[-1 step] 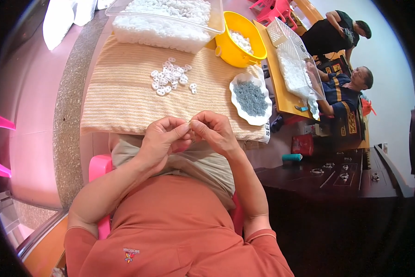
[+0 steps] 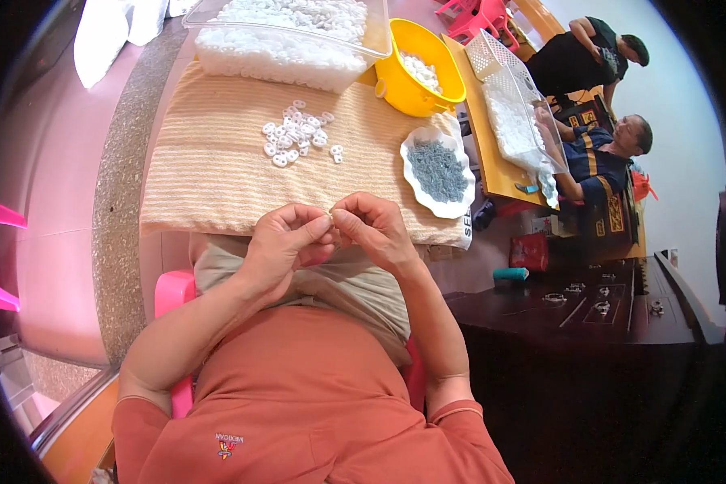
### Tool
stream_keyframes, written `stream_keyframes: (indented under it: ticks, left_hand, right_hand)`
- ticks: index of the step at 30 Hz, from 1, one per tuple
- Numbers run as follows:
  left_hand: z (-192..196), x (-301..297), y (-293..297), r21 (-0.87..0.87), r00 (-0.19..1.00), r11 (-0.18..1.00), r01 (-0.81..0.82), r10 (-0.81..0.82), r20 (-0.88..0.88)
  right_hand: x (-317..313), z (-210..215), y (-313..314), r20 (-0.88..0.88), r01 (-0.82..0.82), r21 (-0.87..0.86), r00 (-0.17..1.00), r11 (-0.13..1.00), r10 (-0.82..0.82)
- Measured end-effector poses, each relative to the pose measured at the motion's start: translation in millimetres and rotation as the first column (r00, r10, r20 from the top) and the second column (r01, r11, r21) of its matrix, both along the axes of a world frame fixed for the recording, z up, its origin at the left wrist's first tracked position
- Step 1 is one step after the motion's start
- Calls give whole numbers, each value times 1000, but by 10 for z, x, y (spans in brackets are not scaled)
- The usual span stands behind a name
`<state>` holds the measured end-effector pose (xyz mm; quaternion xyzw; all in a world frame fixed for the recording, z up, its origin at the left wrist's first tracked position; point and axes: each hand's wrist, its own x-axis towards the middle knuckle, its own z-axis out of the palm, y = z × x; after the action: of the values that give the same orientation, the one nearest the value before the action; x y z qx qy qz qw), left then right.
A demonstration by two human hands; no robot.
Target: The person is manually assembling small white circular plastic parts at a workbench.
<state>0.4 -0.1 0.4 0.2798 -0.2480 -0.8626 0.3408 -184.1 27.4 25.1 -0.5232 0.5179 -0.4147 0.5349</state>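
hands (image 2: 276, 242) unmoved; tiny piece (image 2: 330, 213), axis unclear

I saw both forearms (image 2: 205, 310) slant forward and inward, bringing the left hand (image 2: 286, 238) and right hand (image 2: 375, 231) together, fingertips (image 2: 324, 222) almost meeting. On each, the thumb (image 2: 313, 232) pressed toward a bent forefinger (image 2: 356, 203); the left's lower fingers (image 2: 318, 253) curled under.

There is room to pass over the striped cloth (image 2: 205, 153) left of the pile of white pieces (image 2: 292, 134) and along its near side. Beyond the pile, the clear box (image 2: 290, 64) stands in the way, with the yellow bucket (image 2: 440, 44) farther right. Right of the pile lie one loose piece (image 2: 337, 153), then open cloth, then the wavy dish (image 2: 447, 210).
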Motion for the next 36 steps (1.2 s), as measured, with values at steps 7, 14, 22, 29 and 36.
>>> stream_keyframes:
  ticks: [7,14,22,29,36]
  left_hand:
    - [5,0,11,-11,999,999,45,-45,-23]
    - [73,-1,29,-28,997,997,77,-77,-28]
    - [38,-4,26,-4,998,998,55,-55,-38]
    - [38,5,28,3,997,998,67,-67,-23]
    - [22,18,29,10,998,998,68,-68,11]
  right_hand:
    - [41,-17,31,87,67,-18,994,998,-65]
    - [23,14,79,-41,107,-83,993,991,-111]
    - [-427,93,-47,-640,95,-578,563,810,-522]
    - [-870,94,-54,-774,17,-591,269,807,-573]
    - [-930,-53,-87,-831,-59,-542,191,838,-523]
